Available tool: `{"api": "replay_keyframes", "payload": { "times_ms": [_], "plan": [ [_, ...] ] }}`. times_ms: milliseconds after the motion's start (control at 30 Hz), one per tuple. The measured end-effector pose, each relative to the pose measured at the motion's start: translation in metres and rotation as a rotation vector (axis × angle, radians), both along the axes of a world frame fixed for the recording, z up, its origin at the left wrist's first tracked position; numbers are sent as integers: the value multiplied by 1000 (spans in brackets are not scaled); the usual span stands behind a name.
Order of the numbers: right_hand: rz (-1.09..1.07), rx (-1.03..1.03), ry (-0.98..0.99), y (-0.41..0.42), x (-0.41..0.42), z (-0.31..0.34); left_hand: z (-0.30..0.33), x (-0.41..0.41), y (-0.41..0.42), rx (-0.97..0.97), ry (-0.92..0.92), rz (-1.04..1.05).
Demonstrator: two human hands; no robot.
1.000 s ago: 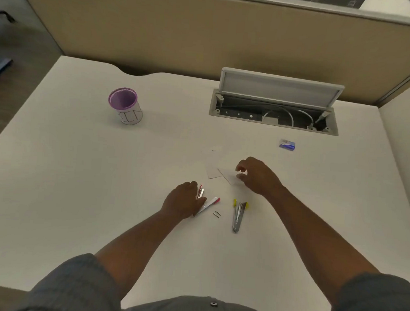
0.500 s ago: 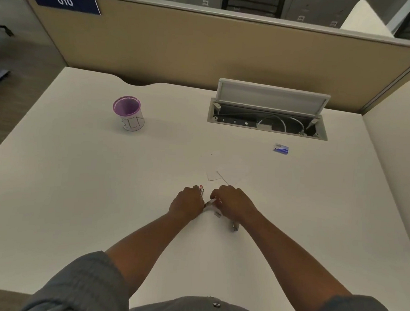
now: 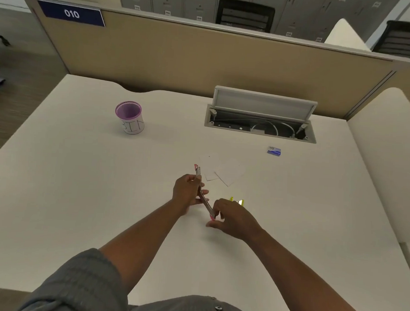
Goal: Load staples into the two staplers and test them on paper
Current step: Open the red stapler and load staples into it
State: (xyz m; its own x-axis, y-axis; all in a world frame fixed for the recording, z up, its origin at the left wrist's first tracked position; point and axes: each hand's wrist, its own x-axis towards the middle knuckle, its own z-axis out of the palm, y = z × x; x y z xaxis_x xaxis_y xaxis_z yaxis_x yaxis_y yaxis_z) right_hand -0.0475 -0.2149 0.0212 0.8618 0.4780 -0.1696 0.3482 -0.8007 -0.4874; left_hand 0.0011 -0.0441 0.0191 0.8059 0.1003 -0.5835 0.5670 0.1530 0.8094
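Note:
My left hand [image 3: 187,192] grips a small pink stapler [image 3: 203,196], swung wide open and lifted off the white desk [image 3: 78,196]. One arm of it points away past my fingers, the other slants down toward me. My right hand [image 3: 231,218] pinches at the near end of that lower arm; whether a staple strip is between the fingertips is too small to tell. A yellow stapler [image 3: 237,201] lies on the desk just behind my right hand, mostly hidden by it. Small white paper sheets [image 3: 225,174] lie just beyond both hands. A blue staple box [image 3: 273,151] sits farther right.
A purple-rimmed cup [image 3: 130,118] marked BIN stands at the far left. An open cable hatch [image 3: 260,121] with its lid raised is sunk into the desk's far side. A tan partition [image 3: 204,60] closes the back edge.
My left hand lifted the pink stapler off the desk. My right hand left the paper, came back to the stapler's near end. The view tilted up.

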Motion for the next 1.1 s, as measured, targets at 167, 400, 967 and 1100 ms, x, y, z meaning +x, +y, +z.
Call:
{"api": "replay_keyframes", "payload": {
  "times_ms": [167,400,967,1100],
  "plan": [
    [-57,52,20,12,-16,-3,1,-10,-9,-215,76,36],
    [-117,42,-72,28,-37,-9,2,-22,-13,-299,198,5],
    [-330,72,-231,22,14,22,13,-36,-12,-266,135,-104],
    [-376,88,-199,26,34,29,15,-40,-11,-272,121,-131]
  ]
}}
